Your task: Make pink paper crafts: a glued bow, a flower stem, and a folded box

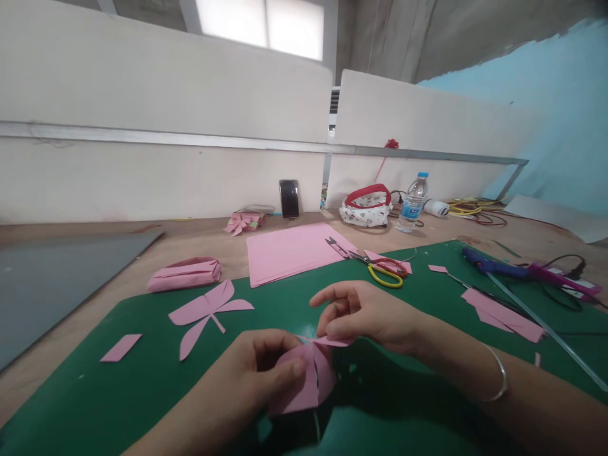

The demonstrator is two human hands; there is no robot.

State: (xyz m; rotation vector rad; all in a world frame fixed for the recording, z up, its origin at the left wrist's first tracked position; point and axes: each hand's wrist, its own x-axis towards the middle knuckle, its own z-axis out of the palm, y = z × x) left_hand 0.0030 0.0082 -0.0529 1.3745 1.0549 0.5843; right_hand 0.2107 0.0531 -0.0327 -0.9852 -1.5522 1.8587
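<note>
Over the green cutting mat (142, 380), my left hand (261, 373) is closed on a pink paper piece with looped petals (308, 380), thumb pressed on its top. My right hand (365, 313) pinches a thin strip at the upper edge of that same pink piece, index finger stretched out; a silver bangle sits on that wrist. To the left on the mat lies a cut pink petal shape (206, 310), with a small pink paper strip (121, 348) farther left.
Behind the mat lie a stack of pink sheets (289, 252), folded pink paper (185, 273), scissors with yellow and red handles (384, 271) and small snips (335, 246). A blue glue gun (494, 266), pink offcuts (503, 315), a water bottle (412, 202), a pouch (367, 207) and a phone (289, 197) are farther out.
</note>
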